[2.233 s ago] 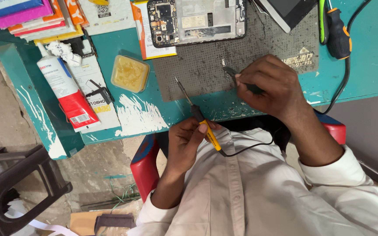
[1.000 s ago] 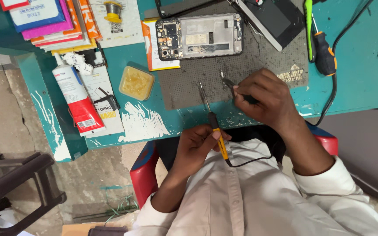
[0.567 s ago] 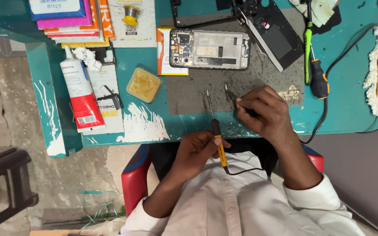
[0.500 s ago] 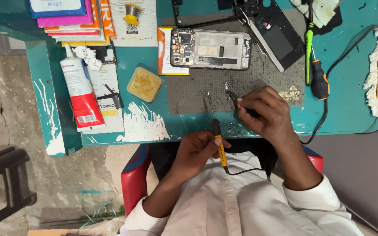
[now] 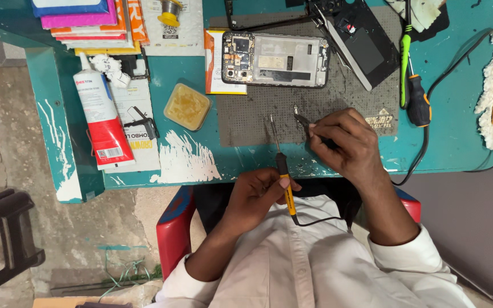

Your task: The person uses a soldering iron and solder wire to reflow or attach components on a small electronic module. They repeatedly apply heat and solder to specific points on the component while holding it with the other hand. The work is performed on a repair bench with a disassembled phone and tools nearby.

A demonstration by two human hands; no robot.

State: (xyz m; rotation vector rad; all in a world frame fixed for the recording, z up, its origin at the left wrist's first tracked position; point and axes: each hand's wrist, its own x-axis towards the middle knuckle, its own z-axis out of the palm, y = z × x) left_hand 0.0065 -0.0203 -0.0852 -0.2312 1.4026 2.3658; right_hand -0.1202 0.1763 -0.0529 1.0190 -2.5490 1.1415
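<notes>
We find the left hand (image 5: 258, 197) gripping a soldering iron (image 5: 281, 165) pen-fashion, tip resting on the grey mat (image 5: 258, 117). The right hand (image 5: 346, 142) pinches tweezers (image 5: 302, 120) just beside that tip, steadying fine work. An opened phone (image 5: 275, 59) lies beyond on the table (image 5: 452, 142).

A yellow-handled soldering iron (image 5: 281, 165) points tip-first at the grey mat (image 5: 246, 117), beside slim dark tweezers (image 5: 302, 121).
</notes>
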